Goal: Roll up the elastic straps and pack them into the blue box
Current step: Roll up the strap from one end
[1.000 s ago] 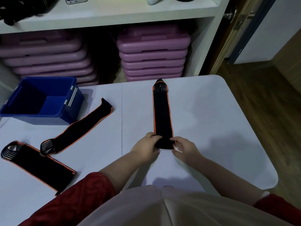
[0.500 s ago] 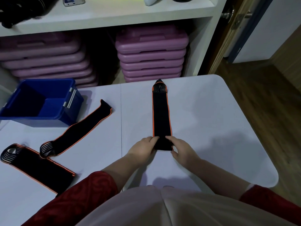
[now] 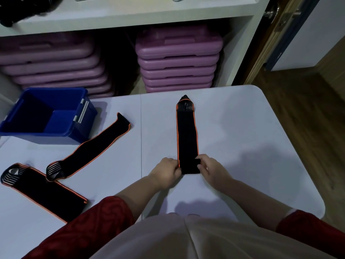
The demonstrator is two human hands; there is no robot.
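Observation:
A black elastic strap with orange edging (image 3: 186, 135) lies lengthwise on the white table (image 3: 252, 139), its pointed end away from me. Its near end is turned over into a small roll (image 3: 190, 167). My left hand (image 3: 167, 170) pinches the roll's left side and my right hand (image 3: 209, 168) pinches its right side. Two more flat straps lie to the left: one diagonal (image 3: 89, 148), one nearer me (image 3: 43, 189). The open blue box (image 3: 46, 113) stands at the far left of the table, nothing visible inside.
Behind the table a white shelf unit (image 3: 130, 14) holds stacks of purple plastic steps (image 3: 179, 60). A door and wooden floor (image 3: 308, 109) lie to the right. The table's right edge is rounded, near my right forearm.
The strap's near end has been turned over a little further, so the flat length is slightly shorter. Both hands stayed on the roll, shifting fingers around it.

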